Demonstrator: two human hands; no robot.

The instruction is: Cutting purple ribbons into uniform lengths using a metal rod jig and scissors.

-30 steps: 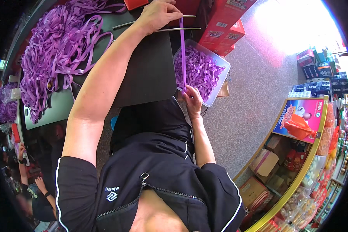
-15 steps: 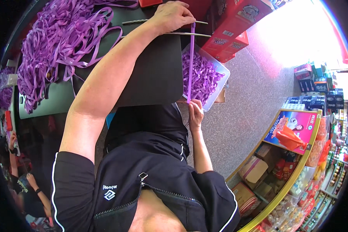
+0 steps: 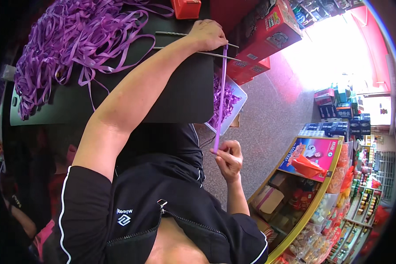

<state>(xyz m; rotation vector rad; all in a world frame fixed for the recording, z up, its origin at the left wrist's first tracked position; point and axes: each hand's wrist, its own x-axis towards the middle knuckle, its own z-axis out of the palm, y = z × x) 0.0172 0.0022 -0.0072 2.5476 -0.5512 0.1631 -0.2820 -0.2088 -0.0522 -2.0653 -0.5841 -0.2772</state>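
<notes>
A narrow purple ribbon [image 3: 221, 99] runs taut between my two hands and crosses the ends of two thin metal rods [image 3: 229, 57]. My left hand [image 3: 208, 35] is closed on the ribbon's far end, beside the rod tips at the right edge of the black tabletop [image 3: 185, 99]. Nearer my body, my right hand [image 3: 230, 159] pinches the other end between thumb and fingers. A large tangled heap of purple ribbon [image 3: 81, 42] covers the table's left part. Below the stretched ribbon, a translucent plastic bin [image 3: 243, 97] holds many short purple ribbon pieces [image 3: 224, 110].
A red box-like object [image 3: 187, 9] sits at the table's far edge. Red cartons [image 3: 273, 31] are stacked beyond the bin. On the right stands a gold-edged display case [image 3: 323, 198] with packaged goods. Grey speckled floor [image 3: 262, 119] lies between it and the table.
My right hand has drawn toward my body, and the ribbon span between my hands has grown longer. My left hand stays at the rod tips. The whole view has shifted slightly.
</notes>
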